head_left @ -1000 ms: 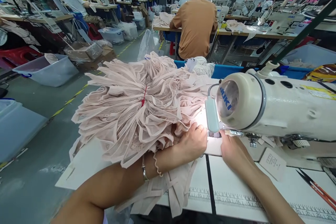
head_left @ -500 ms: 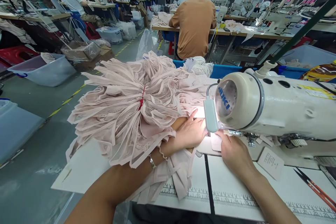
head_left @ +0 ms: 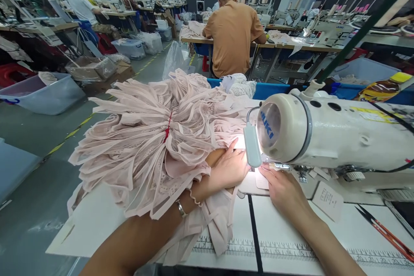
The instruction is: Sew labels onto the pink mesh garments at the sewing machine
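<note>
Head view, left hand (head_left: 230, 168): lies palm down, thumb spread apart from fingers, fingertips partly lost in glare beside the lamp (head_left: 252, 144).
Right hand (head_left: 286, 186): reaches beneath the JUKI sewing machine (head_left: 284, 125), fingertips at the right edge of the fabric piece; cannot tell whether pinched together or only pressing.
Pale pink fabric piece (head_left: 261, 180): sits on the machine bed between both hands, just below the lamp, far edge hidden.
Garment bundle (head_left: 139, 138): spreads in pale pink folds left of the machine, gathered by a red tie (head_left: 167, 131), partly draped over the left forearm.
Left wrist: wears a silver bracelet (head_left: 181, 208) and a coiled band (head_left: 195, 198).
Worktop (head_left: 346, 230): bears a printed ruler scale along the near edge; carries a printed card (head_left: 328, 200) and, farther right, red-handled thread snips (head_left: 388, 235).
Beyond: seats a co-worker in a brown shirt (head_left: 229, 39), back turned.
</note>
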`<state>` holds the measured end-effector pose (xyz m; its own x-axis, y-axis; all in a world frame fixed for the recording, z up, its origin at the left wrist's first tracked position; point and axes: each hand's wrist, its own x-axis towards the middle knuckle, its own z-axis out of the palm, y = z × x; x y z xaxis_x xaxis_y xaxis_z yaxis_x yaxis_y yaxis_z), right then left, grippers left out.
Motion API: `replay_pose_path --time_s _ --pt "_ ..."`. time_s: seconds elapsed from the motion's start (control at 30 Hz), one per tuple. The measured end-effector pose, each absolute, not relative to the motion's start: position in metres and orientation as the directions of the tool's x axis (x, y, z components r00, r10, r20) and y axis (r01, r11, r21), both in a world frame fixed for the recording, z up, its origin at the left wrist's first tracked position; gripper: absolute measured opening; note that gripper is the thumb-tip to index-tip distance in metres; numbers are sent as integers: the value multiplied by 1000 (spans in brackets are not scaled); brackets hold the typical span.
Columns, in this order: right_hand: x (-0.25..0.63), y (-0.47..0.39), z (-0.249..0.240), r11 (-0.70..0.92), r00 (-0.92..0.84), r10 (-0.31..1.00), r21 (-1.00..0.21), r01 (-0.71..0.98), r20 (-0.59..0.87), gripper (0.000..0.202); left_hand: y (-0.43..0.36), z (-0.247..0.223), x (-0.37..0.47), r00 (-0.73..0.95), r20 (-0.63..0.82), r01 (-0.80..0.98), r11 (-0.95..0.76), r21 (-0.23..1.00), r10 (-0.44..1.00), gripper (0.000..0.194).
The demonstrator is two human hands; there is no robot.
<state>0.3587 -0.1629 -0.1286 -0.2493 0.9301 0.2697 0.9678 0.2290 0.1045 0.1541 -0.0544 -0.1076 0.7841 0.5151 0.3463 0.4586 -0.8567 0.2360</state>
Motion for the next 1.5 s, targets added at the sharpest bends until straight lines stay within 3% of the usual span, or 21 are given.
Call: replay_pose_path --time_s 0.27,0.93,1.27,1.4,1.5 --pt "344 -161 -118 156 -184 962 145 977 202 53 -56 -107 155 784 361 451 -863 230 505 18" --pt "339 -159 -101 145 -167 978 169 975 123 51 -55 -112 155 780 368 444 -862 245 507 22" --pt "336 -158 -105 100 -134 974 183 978 183 49 -57 -98 156 778 363 480 -858 183 513 19" --pt "335 -157 -103 46 -78 975 155 987 210 43 -56 -96 156 732 380 535 -823 193 565 16" --pt "335 -155 -100 29 -48 988 128 991 149 46 -50 -97 159 661 305 681 -718 140 686 20"
